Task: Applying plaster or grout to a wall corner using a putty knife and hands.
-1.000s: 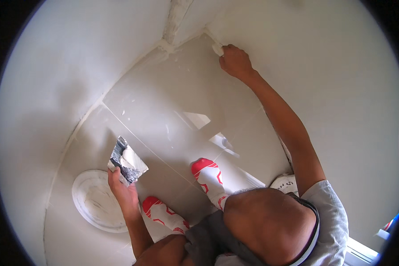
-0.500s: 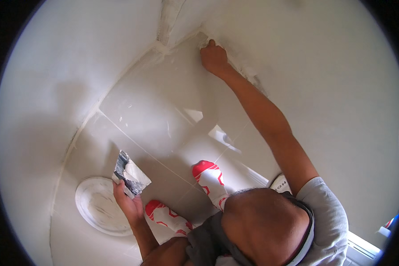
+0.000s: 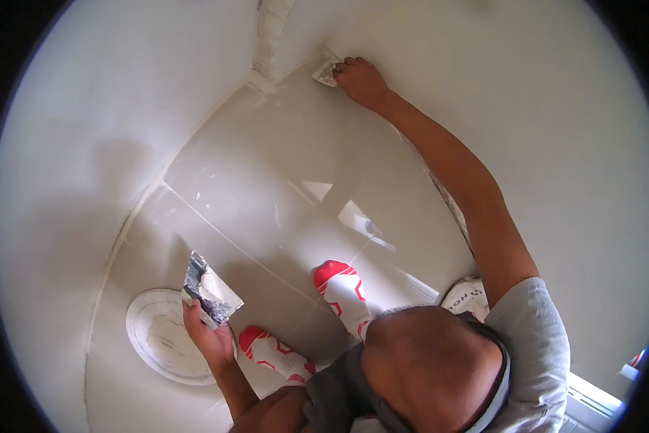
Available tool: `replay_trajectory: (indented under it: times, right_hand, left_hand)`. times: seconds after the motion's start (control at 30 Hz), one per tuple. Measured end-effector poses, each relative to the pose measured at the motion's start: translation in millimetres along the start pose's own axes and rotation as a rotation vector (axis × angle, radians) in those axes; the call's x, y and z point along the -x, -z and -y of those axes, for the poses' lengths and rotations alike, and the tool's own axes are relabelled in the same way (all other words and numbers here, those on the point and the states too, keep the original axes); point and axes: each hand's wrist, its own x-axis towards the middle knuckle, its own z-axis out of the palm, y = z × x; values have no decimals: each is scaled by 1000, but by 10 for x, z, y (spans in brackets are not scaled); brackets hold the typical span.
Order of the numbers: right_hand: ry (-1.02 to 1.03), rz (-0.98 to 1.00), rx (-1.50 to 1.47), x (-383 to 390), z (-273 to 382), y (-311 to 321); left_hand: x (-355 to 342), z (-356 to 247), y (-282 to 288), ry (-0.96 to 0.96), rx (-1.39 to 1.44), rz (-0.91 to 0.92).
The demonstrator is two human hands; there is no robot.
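Observation:
My left hand (image 3: 210, 338) grips a flat rectangular plate (image 3: 222, 292), dark at one side, with a lump of white putty on it. It hangs above the floor beside a round white lid-like thing (image 3: 162, 333) smeared with pale residue. Out at the far corner, my right hand (image 3: 360, 81) is closed round a small putty knife (image 3: 325, 73). Its pale, putty-smeared blade lies at the floor beside the base of the right wall, and its handle is hidden by my fingers.
White walls (image 3: 555, 144) rise on both sides of the grey tiled floor (image 3: 267, 187), with putty smears along their joints. My feet in red-and-white socks (image 3: 342, 292) are between my hands. A white rounded thing with dark print (image 3: 465, 294) sits by the right wall, partly behind my knee.
My right hand has turned and shifted slightly right and up at the far corner, and the knife's blade now shows. The left hand and its plate have barely moved.

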Motion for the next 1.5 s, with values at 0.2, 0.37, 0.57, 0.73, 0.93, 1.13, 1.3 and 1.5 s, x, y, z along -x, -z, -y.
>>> replay_trajectory:
  times: [0.2,0.37,0.57,0.73,0.93,1.13,1.3,1.5]
  right_hand:
    - [26,215,13,564,-21,153]
    - [-13,220,18,1126,56,345]
    - [13,473,76,1321,294,822]
    - [-163,379,-357,1068,918,1579]
    - [-32,42,-1058,897,2239,2384]
    - [336,156,-597,1168,1987,1880]
    - [274,154,-768,830,1761,2212]
    - [487,33,-708,764,1868,2248]
  left_hand:
    - [27,-12,-117,12,-7,27]
    - [-12,-4,-85,55,23,60]
    - [-109,61,95,87,105,107]
    - [-180,159,54,272,171,154]
    - [-113,321,-3,521,247,204]
    - [-91,113,-126,333,149,173]
    - [-139,-57,-306,132,-257,164]
    - [-117,130,-476,70,-459,198]
